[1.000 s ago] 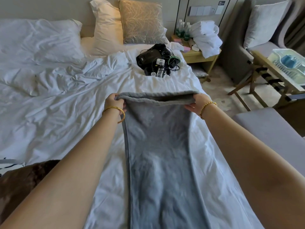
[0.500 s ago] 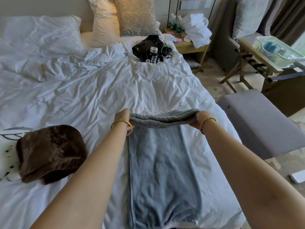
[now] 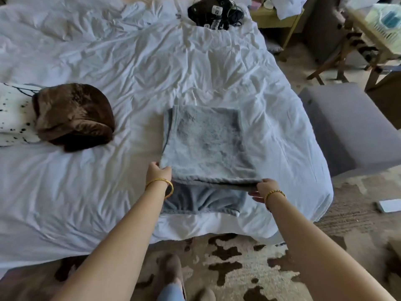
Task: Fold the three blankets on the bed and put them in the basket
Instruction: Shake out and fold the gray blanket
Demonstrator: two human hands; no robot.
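Observation:
A grey blanket (image 3: 206,144) lies on the white bed (image 3: 152,68), its far end doubled back over the near part. My left hand (image 3: 157,171) pinches the near left corner of the top layer. My right hand (image 3: 263,189) grips the near right corner. A strip of the lower layer shows below the fold, near the bed's foot. A brown blanket (image 3: 73,116) sits bunched at the left. It partly covers a white blanket with black spots (image 3: 15,118) at the left edge. A pale plastic basket (image 3: 384,22) stands on a wooden rack at the top right.
A pile of black devices and cables (image 3: 214,11) lies at the bed's far end. A grey bench (image 3: 351,129) stands right of the bed. A wooden bedside table (image 3: 277,18) holds white towels. A patterned rug (image 3: 234,268) covers the floor under my feet.
Both hands have pulled the grey blanket's far end toward me and laid it over the near part. The camera has tilted down, so the bed's foot and the rug now show.

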